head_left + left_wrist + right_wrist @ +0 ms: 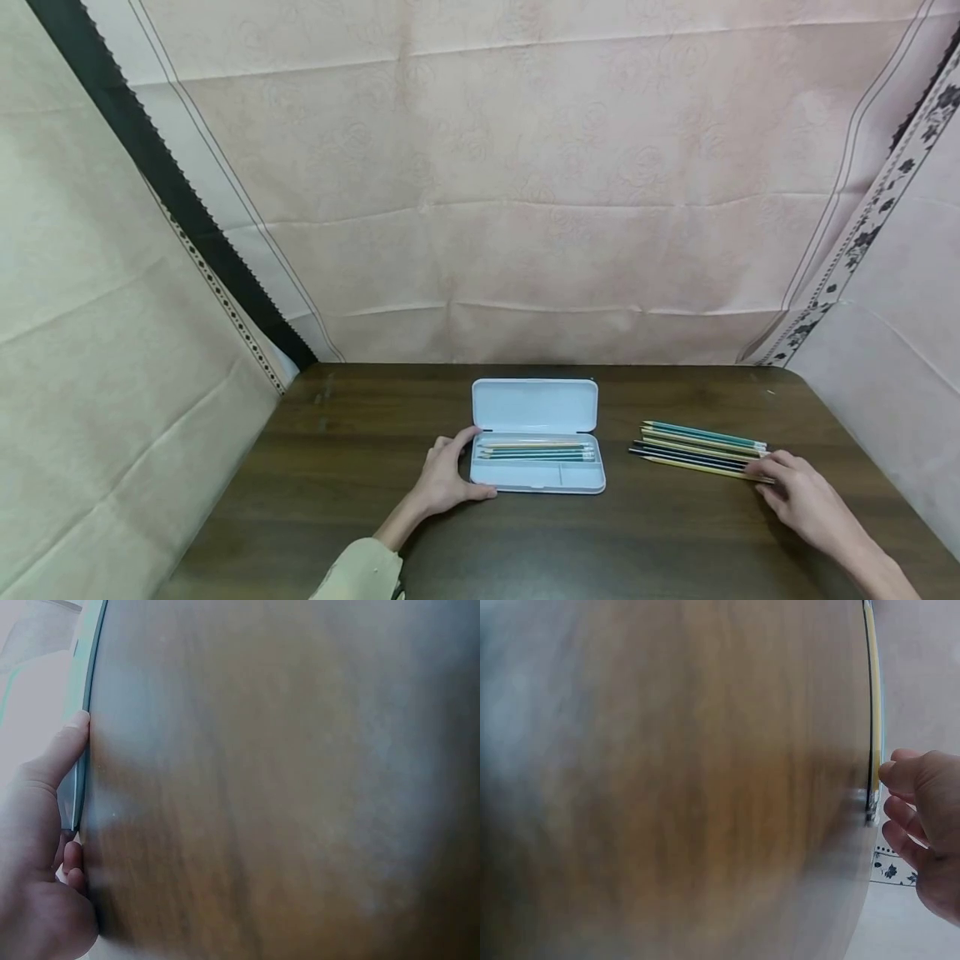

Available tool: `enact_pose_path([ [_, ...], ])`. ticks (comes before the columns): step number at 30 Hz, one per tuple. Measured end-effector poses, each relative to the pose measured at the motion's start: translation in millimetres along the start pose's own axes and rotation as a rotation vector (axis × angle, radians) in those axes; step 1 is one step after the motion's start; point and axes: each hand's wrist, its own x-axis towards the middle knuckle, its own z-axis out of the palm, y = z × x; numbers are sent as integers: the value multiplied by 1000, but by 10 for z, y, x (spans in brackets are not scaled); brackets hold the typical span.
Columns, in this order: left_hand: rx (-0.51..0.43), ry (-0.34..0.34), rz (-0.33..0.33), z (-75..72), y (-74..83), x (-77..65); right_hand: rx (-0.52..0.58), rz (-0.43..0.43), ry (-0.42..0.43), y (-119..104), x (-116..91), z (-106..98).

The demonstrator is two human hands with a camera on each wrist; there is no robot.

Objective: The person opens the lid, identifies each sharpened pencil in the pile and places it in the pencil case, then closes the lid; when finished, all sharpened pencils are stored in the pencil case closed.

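A white pencil case (536, 477) lies on the table with its lid (535, 405) folded back. Several pencils (537, 455), green and pale yellow, lie side by side in its long compartment. My left hand (444, 479) grips the case's left end, thumb along the front edge and a finger at the back near the hinge. In the left wrist view the thumb (69, 742) presses the case's edge. To the right, several loose pencils (697, 447) in green, yellow and black lie in a row. My right hand (802, 498) pinches the near yellow pencil (705, 468) at its right end.
The dark wooden table (360, 433) carries the case and the loose pencils, with a gap between them. Pale cloth (525, 208) hangs behind the table's far edge, and more cloth hangs at both sides.
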Motion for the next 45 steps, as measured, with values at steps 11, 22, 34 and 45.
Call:
enact_pose_path([
  [11,-10,-7,-10,-1,8,8,-12,8,-6,34,-22,12],
  [22,-12,-12,-2,-6,8,16,-18,-15,-4,52,-30,52],
  [34,-14,-2,-8,-5,4,-4,0,-66,39,59,-22,86],
  [45,-10,3,16,2,-2,-2,17,-113,45,80,-28,107],
])
